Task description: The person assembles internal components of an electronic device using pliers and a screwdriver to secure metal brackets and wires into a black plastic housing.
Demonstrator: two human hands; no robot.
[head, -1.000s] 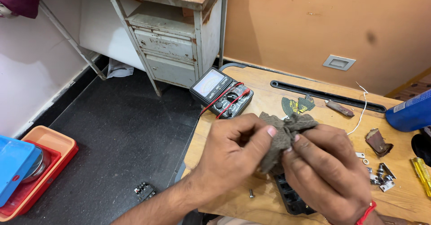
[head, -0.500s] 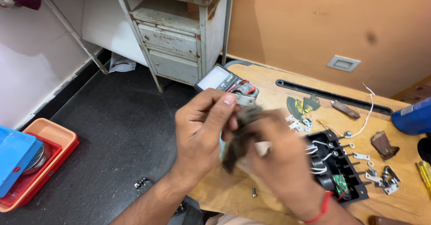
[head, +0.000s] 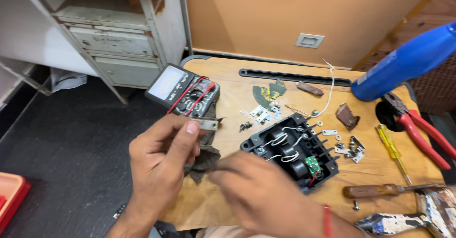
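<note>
Metal strip [head: 205, 124], small and flat, pinched between thumb and fingers of left hand [head: 164, 159]. Right hand [head: 259, 193], blurred, grips dark rag [head: 204, 158]; black open casing [head: 292, 152] lies just beside on wooden table [head: 237, 88].

Orange wall [head: 247, 15]; dark floor [head: 71, 171]; worn grey metal cabinet [head: 118, 43].

Bare wood past multimeter [head: 183, 92] (right: parts)

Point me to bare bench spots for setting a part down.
Free: the strip of table between the multimeter and the black slot; the near edge left of the black housing. Crowded: the right side, around the small metal parts, pliers and screwdrivers.
</note>
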